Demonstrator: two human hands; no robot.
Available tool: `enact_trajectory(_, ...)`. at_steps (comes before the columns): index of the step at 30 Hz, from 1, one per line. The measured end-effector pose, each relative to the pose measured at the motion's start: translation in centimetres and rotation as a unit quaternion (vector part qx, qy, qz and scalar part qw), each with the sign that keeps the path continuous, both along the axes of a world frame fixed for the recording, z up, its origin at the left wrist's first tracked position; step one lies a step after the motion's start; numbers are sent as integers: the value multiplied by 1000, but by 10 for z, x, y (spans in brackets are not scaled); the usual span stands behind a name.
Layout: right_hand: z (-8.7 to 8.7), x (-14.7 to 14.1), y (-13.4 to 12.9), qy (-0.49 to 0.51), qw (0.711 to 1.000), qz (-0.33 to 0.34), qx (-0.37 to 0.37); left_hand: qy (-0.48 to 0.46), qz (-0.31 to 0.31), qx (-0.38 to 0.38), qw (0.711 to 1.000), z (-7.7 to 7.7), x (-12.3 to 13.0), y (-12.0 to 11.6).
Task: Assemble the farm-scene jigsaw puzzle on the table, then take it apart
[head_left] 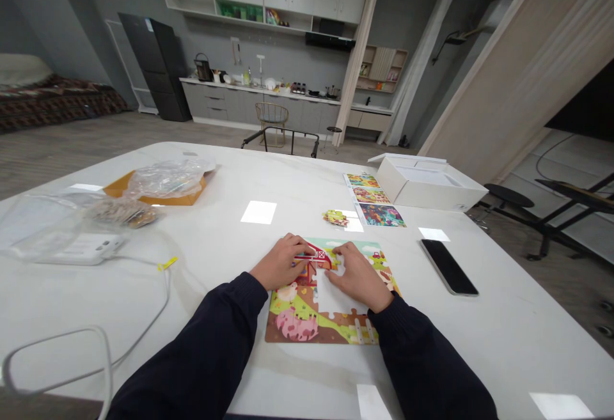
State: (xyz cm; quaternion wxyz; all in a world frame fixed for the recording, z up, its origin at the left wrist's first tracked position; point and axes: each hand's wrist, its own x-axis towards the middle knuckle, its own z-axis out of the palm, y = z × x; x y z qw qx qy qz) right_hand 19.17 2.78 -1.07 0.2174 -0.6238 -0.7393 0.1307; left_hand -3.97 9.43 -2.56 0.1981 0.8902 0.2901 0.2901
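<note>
"Where is the farm jigsaw puzzle (297, 327) placed?"

"It is laid flat on a white table (484, 356), directly in front of the person, and a patch of bare tabletop is left showing through its unfilled middle."

"And the hands?"

"The left hand (281, 262) is held half-closed, its fingers curled onto a red barn piece (311, 256). The right hand (357, 276) is kept nearly flat on the puzzle, just beside that piece. Whether either has hold of anything cannot be told."

"What is set around them?"

"Loose puzzle pieces (336, 217) are heaped just beyond the puzzle, beside printed picture cards (375, 199) and a white box (422, 183). A black smartphone (448, 266) is laid to the right — and a crumpled plastic bag (165, 179) is left on a brown envelope (192, 195) farther left."
</note>
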Motion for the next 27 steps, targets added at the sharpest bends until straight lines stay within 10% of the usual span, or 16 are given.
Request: enact_trajectory(27, -2, -1, 1, 19, 999, 35, 19, 44, 6, 1, 999, 2, 2, -4)
